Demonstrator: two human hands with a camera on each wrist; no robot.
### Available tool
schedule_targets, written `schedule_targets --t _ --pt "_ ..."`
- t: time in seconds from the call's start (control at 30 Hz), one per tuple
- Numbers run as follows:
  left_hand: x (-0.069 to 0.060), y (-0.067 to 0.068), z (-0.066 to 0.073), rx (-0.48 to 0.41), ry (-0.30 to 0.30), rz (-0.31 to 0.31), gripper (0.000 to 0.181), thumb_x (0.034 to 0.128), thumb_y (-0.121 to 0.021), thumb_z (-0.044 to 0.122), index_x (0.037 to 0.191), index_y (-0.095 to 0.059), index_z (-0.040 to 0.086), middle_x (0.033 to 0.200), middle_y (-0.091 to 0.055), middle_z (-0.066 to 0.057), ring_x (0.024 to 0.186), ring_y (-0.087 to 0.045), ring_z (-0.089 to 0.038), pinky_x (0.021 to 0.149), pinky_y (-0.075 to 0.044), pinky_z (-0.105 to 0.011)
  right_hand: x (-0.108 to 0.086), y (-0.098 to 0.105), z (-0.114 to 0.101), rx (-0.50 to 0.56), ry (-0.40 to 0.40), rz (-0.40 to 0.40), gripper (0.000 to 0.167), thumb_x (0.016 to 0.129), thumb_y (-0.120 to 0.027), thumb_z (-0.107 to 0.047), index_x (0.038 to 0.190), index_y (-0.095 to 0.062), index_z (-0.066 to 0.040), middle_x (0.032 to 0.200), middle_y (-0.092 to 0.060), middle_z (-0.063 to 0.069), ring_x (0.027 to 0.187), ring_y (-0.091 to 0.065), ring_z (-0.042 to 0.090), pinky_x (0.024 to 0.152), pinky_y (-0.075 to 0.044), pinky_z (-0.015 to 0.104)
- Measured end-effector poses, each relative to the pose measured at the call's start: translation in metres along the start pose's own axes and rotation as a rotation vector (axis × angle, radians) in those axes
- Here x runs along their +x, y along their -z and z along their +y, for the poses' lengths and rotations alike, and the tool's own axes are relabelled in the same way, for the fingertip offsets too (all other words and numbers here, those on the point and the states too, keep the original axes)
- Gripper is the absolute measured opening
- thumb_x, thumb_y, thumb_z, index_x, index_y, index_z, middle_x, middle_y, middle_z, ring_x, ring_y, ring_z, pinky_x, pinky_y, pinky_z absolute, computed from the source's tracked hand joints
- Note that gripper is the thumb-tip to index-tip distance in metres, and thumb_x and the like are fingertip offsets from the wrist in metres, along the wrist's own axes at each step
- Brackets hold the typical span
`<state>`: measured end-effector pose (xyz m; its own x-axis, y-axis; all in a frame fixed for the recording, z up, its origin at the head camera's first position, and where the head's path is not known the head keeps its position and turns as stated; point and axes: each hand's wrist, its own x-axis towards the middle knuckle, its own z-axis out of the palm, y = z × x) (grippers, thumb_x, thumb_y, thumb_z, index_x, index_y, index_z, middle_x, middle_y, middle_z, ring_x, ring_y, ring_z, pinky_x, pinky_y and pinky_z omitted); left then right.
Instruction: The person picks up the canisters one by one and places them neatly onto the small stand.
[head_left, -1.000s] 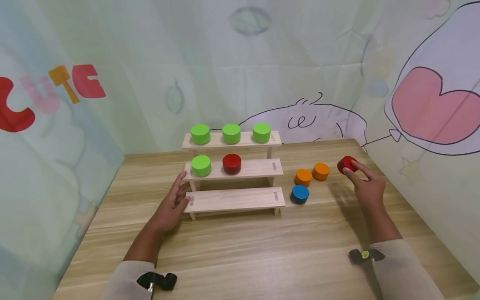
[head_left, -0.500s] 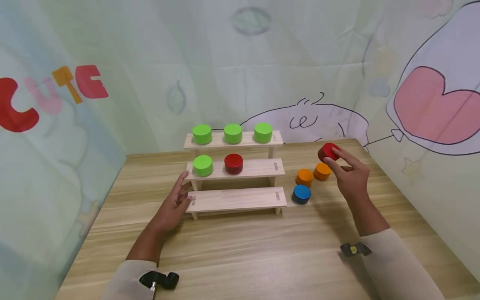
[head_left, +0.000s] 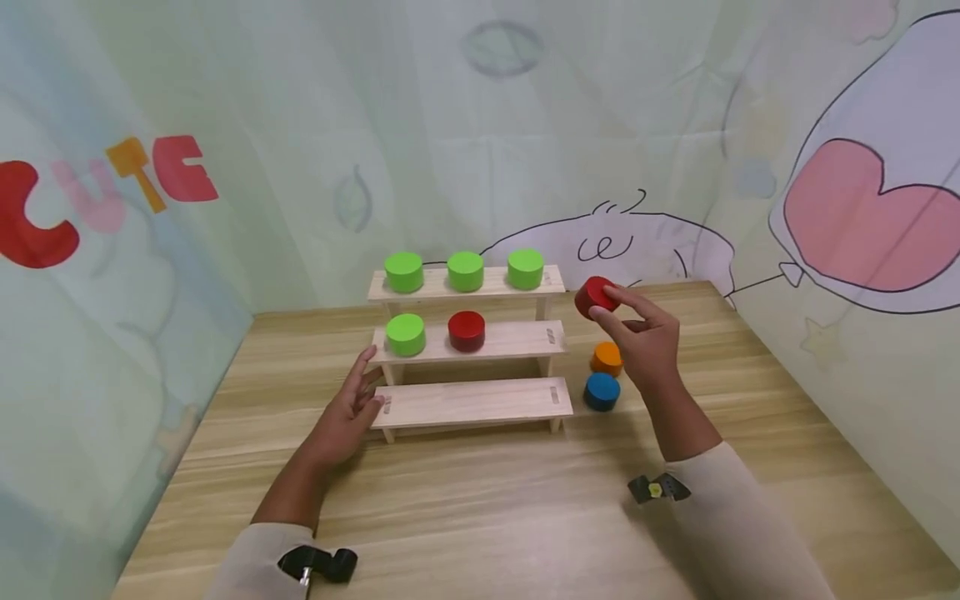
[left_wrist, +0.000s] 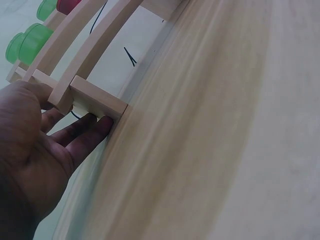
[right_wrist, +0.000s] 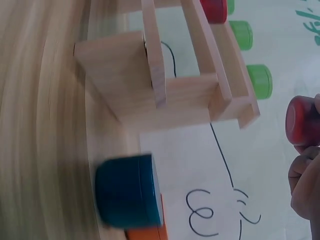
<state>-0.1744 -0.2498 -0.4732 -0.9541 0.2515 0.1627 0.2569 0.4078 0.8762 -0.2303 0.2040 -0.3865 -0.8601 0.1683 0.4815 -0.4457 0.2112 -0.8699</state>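
Observation:
A three-step wooden display stand [head_left: 472, 402] sits mid-table. My left hand [head_left: 339, 423] holds its left end, thumb on the lowest shelf and fingers against the side panel [left_wrist: 95, 97] in the left wrist view. Between thumb and fingertips, my right hand [head_left: 651, 350] pinches a red round block [head_left: 594, 298] in the air, right of the stand's upper shelves. Another red block [head_left: 467, 332] rests on the middle shelf beside a green block [head_left: 406, 335]. The top shelf bears three green blocks [head_left: 465, 272]. Nothing lies on the lowest shelf.
On the table right of the stand are an orange block [head_left: 607, 358] and a blue block [head_left: 602, 392]. A second orange block is hidden behind my right hand. A printed cloth [head_left: 300, 167] hangs behind the wood-grain table [head_left: 480, 500].
My right hand has carried the red block leftward and up, toward the stand, passing over the orange blocks. My left hand has stayed at the stand's left end.

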Motion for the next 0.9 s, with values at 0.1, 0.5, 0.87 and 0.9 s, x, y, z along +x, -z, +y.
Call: schedule_targets --t 0.1,0.5,0.87,0.9 --pt "0.000 0.000 0.001 0.016 0.005 -0.002 0.078 0.1170 -0.046 0.010 0.178 -0.003 0.032 0.174 -0.031 -0.035 0.151 -0.049 -0.055 0.115 -0.048 -0.027 -0.001 -0.011 -0.001 0.008 -0.027 -0.046 0.039 0.098 -0.084 -0.015 0.136 -0.078 -0.009 0.144 -0.073 0.018 0.075 -0.075 0.001 0.070 -0.059 0.014" --pt "0.000 0.001 0.004 0.030 0.022 0.003 0.078 0.1166 -0.045 0.009 0.177 -0.002 0.033 0.174 -0.031 -0.033 0.150 -0.052 -0.054 0.119 -0.045 -0.053 -0.005 -0.052 0.001 -0.128 -0.147 -0.247 0.044 0.096 -0.087 -0.022 0.139 -0.077 -0.014 0.151 -0.070 0.010 0.129 -0.069 0.031 0.080 -0.056 0.013" --pt "-0.002 -0.001 0.000 0.024 0.012 0.002 0.077 0.1170 -0.046 0.010 0.178 -0.003 0.032 0.174 -0.031 -0.034 0.150 -0.051 -0.055 0.118 -0.047 -0.038 -0.010 -0.065 -0.002 -0.148 -0.237 -0.305 0.047 0.093 -0.090 -0.018 0.138 -0.078 -0.015 0.150 -0.071 0.009 0.113 -0.070 0.029 0.082 -0.056 0.014" --pt "-0.002 -0.001 0.000 0.025 0.012 0.002 0.077 0.1170 -0.046 0.010 0.178 -0.003 0.032 0.174 -0.031 -0.033 0.150 -0.051 -0.054 0.119 -0.047 -0.042 -0.010 -0.066 -0.002 -0.150 -0.244 -0.308 0.046 0.093 -0.090 -0.018 0.138 -0.078 -0.015 0.149 -0.071 0.008 0.113 -0.069 0.029 0.084 -0.056 0.015"
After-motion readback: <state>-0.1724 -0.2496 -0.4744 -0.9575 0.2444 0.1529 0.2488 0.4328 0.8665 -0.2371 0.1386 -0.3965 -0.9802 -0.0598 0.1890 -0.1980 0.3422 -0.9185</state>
